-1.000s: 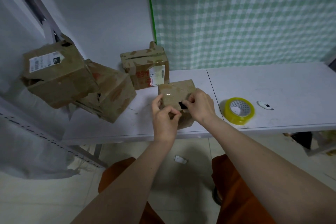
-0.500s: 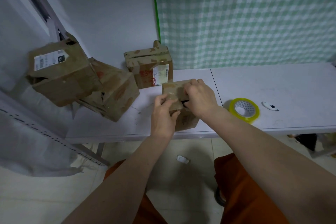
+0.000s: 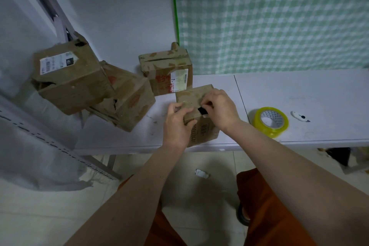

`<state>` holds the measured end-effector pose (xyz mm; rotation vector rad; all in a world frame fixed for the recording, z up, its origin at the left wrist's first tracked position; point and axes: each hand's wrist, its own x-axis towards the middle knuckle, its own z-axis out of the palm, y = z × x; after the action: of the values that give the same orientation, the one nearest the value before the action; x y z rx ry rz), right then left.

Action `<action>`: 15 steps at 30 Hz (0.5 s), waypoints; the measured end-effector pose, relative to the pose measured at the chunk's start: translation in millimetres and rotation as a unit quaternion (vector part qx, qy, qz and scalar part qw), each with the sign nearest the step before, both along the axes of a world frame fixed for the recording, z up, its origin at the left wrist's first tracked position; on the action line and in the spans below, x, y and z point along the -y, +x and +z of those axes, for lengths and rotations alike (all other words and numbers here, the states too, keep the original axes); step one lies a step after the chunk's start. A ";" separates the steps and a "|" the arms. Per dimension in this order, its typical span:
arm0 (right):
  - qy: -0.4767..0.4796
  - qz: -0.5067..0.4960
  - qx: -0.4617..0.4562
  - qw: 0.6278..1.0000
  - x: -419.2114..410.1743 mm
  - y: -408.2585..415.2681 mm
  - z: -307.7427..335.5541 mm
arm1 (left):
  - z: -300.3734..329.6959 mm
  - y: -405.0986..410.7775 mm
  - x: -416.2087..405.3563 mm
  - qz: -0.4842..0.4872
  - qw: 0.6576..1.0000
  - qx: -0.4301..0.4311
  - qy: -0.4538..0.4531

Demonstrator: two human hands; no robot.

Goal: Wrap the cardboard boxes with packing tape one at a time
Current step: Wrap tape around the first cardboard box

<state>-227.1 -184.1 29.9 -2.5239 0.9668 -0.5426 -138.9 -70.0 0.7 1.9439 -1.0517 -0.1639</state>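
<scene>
While both hands work at the small cardboard box (image 3: 196, 98) at the centre of the frame, near the front edge of the white table (image 3: 299, 94), the left hand (image 3: 176, 124) curls its fingers over the box's near top edge and the right hand (image 3: 220, 109) pinches a small black object (image 3: 202, 110) against the top. To the right of the box lie a yellow tape roll (image 3: 271, 122) and, further right, a small white cutter (image 3: 299, 116). Three more worn boxes sit toward the upper left: one behind (image 3: 163, 72), one tilted (image 3: 127, 100), one with a white label (image 3: 69, 78).
</scene>
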 end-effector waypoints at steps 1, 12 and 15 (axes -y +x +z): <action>0.034 -0.014 0.027 0.999 -1.3 0.2 -0.8 | 0.8 0.5 -0.3 -0.003 1.000 0.000 0.000; 0.152 -0.043 -0.019 0.987 -21.1 2.1 -0.6 | -2.0 -1.2 -2.6 -0.006 1.000 0.010 0.007; 0.191 -0.051 0.024 0.980 -20.3 3.5 -2.5 | -3.2 -0.9 -3.8 -0.008 1.000 0.018 0.007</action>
<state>-223.6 -163.8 27.4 -2.1220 1.0728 -0.4000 -139.7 -66.2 -2.5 1.9575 -1.0925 -0.1457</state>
